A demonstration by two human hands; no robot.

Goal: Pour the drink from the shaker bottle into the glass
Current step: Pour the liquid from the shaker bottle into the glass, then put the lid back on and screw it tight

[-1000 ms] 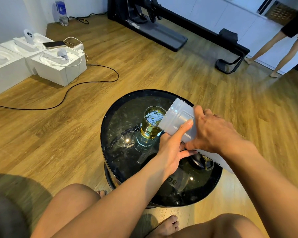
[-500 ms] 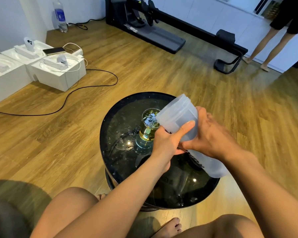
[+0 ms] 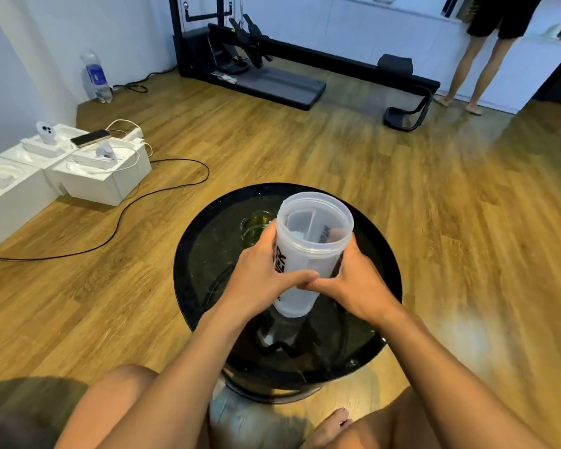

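The translucent shaker bottle with black lettering stands nearly upright above the round black glass table, its open mouth facing up and looking empty. My left hand wraps its left side and my right hand wraps its right side, thumbs meeting at the front. The glass holding yellowish drink sits on the table just behind and left of the bottle, mostly hidden by the bottle and my left hand.
White boxes with a phone and cables sit on the wooden floor at left, a black cable trailing toward the table. A water bottle stands by the wall. A black exercise machine and a standing person are at the back.
The shaker bottle has swung from tipped over the glass back to upright and toward me. Both hands stayed on it.
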